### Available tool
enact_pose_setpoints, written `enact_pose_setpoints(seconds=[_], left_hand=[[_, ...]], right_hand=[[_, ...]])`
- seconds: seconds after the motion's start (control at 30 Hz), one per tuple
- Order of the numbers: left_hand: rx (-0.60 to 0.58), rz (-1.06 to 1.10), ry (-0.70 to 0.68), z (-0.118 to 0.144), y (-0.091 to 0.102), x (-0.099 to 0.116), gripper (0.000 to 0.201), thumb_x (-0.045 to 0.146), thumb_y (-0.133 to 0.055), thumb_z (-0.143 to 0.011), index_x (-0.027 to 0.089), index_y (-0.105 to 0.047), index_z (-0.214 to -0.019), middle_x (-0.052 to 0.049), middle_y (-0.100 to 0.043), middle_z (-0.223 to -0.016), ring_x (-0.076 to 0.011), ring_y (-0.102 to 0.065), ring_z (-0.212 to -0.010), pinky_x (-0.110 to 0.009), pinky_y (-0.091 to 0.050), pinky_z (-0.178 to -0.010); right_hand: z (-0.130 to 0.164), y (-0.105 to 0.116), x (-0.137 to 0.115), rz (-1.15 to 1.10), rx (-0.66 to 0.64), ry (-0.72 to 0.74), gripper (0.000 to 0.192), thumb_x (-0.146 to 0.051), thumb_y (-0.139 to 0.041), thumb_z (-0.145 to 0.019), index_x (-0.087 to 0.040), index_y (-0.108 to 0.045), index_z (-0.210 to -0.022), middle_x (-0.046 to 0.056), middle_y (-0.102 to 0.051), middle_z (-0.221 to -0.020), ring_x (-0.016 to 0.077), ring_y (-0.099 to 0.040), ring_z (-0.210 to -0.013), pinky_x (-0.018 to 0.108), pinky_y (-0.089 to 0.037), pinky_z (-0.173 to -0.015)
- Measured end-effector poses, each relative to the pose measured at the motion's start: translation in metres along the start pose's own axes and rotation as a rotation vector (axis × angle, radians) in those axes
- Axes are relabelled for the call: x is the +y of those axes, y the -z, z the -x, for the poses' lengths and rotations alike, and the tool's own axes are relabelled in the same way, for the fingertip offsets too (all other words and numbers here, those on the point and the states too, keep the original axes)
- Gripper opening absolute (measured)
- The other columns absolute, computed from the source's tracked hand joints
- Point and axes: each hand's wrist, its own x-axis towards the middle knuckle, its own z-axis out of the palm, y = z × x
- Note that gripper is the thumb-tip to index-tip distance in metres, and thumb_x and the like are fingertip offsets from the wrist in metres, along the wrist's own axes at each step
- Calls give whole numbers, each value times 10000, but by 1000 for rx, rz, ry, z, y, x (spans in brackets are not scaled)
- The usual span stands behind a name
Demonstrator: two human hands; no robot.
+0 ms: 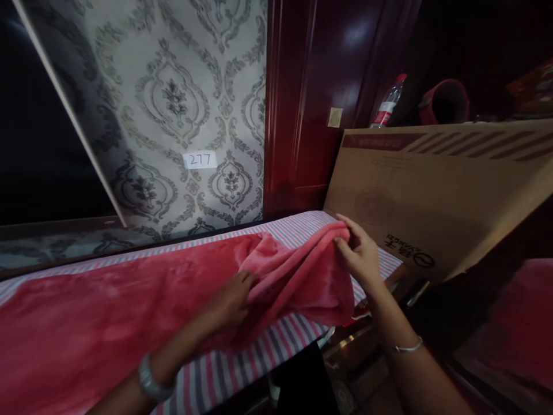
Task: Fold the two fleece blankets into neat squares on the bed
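Note:
A pink-red plush blanket (142, 300) lies spread along a striped cloth (259, 351) on a long narrow surface. Its right end is gathered in folds and partly lifted. My right hand (360, 253) pinches the raised edge of the blanket between thumb and fingers, near the right end of the cloth. Lower and to the left, my left hand (235, 297) is closed on a fold of the same blanket. Its fingertips are partly sunk in the plush, so the exact grip is hidden.
A big cardboard box (432, 190) stands at the right, with a plastic bottle (389, 101) and a red ring-shaped object (444, 101) behind its top edge. At the left hangs a dark screen (47, 132). A paper label (199, 159) reading 277 is on the patterned wall.

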Motion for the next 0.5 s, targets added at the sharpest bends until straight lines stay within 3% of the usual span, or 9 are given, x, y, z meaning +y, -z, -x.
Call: enact_pose_setpoints(seconds=[0.07, 0.13, 0.23, 0.33, 0.4, 0.5], left_hand=[[-4, -11, 126, 27, 4, -20, 542, 133, -575, -656, 179, -592, -1195, -128, -624, -1208, -321, -586, -1108, -439, -456, -961], [5, 113, 209, 46, 7, -32, 543, 142, -578, -635, 193, -614, -1175, -106, -653, -1191, -326, -592, -1120, -444, -456, -976], [-36, 592, 307, 64, 5, -36, 540, 195, -602, -636, 215, -624, -1175, -63, -696, -1127, -299, -638, -1049, -388, -526, -860], [-32, 1109, 457, 74, 0, -33, 569, 279, -653, -708, 203, -565, -1265, -80, -714, -956, -233, -689, -737, -310, -535, -613], [47, 1340, 527, 76, 2, -31, 619, 246, -681, -730, 223, -505, -1323, -55, -704, -866, -169, -650, -566, -269, -513, -538], [312, 1504, 507, 72, 25, -30, 604, 114, -707, -680, 242, -552, -1250, -24, -709, -935, -119, -642, -543, -230, -537, -538]], right_hand=[[-7, 1, -1, -6, 53, 5, 341, -348, -625, -793, -215, -666, -1105, 79, -704, -1107, 250, -648, -1015, 414, -520, -902], [-13, -2, -3, -49, 88, -4, 280, -350, -633, -781, -214, -673, -1023, 61, -716, -1025, 235, -659, -948, 396, -529, -870], [-20, -9, -9, -71, 131, 3, 238, -333, -635, -762, -211, -663, -964, 34, -705, -927, 207, -652, -854, 354, -533, -801], [-27, -15, -18, -62, 175, 35, 216, -304, -612, -767, -209, -655, -956, 24, -692, -916, 195, -644, -853, 336, -524, -797], [-31, -16, -23, -60, 181, 60, 216, -295, -607, -777, -209, -652, -970, 24, -689, -930, 191, -641, -865, 330, -518, -801], [-39, -15, -30, -56, 185, 91, 213, -297, -612, -778, -208, -650, -968, 21, -680, -919, 184, -631, -843, 320, -512, -777]])
